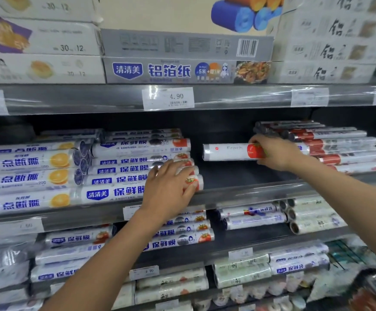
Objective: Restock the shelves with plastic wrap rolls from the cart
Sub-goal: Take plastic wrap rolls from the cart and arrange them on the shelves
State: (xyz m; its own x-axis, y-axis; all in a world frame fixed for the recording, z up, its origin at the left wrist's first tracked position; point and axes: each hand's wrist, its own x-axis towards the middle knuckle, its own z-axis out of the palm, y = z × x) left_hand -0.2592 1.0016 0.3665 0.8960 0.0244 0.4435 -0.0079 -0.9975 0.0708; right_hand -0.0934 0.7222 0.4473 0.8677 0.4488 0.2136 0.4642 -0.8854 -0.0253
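Nearest, two bare arms reach up from the bottom edge toward the shelf (238, 189); the left hand (171, 189) lies flat and open, fingers spread, on the right ends of the blue and white rolls (119, 176) stacked at the front edge of the shelf, touching the front roll beside its tomato picture; these rolls lie on their sides in rows, and more rolls with orange pictures (25, 176) lie just beside them toward the left end of the shelf; the right hand (274, 151) is closed around the red end of a white roll (229, 151), the plastic wrap roll being put away; this roll is held level above the bare dark gap in the middle of the shelf, between the blue and white stack and a pile of red and white rolls (339, 147) at the right end; farther up, a price tag (168, 98) reading 4.90 sits on the front edge of the shelf above, and long flat boxes (187, 70) are stacked on it.
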